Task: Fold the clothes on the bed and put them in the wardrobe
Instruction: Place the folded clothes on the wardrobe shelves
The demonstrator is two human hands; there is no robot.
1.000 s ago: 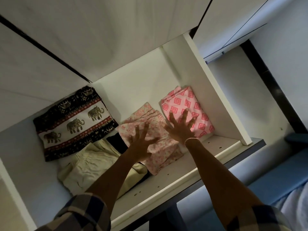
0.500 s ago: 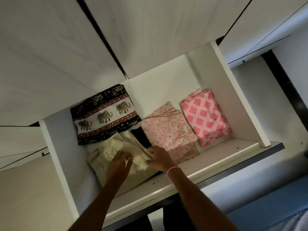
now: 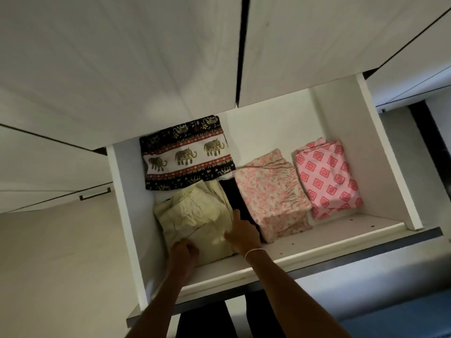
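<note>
The cream garment (image 3: 195, 215) lies folded at the front left of the wardrobe shelf (image 3: 341, 230), just in front of the elephant-print garment (image 3: 185, 154) and touching a black garment (image 3: 233, 198) on its right. The left hand (image 3: 183, 250) curls its fingers round the cream garment's near corner, while the right hand (image 3: 240, 232), a bracelet (image 3: 255, 251) at its wrist, lies flat on the garment's right edge with its forefinger stretched out. Further right sit the floral garment (image 3: 271, 193) and the pink diamond-print garment (image 3: 327, 179), side by side

Everything is being lit dimly; most light is being caught by the white wardrobe (image 3: 268, 128) interior. The forearms (image 3: 288, 296) are being left in shadow. Edges are being bent by wide-angle distortion.
</note>
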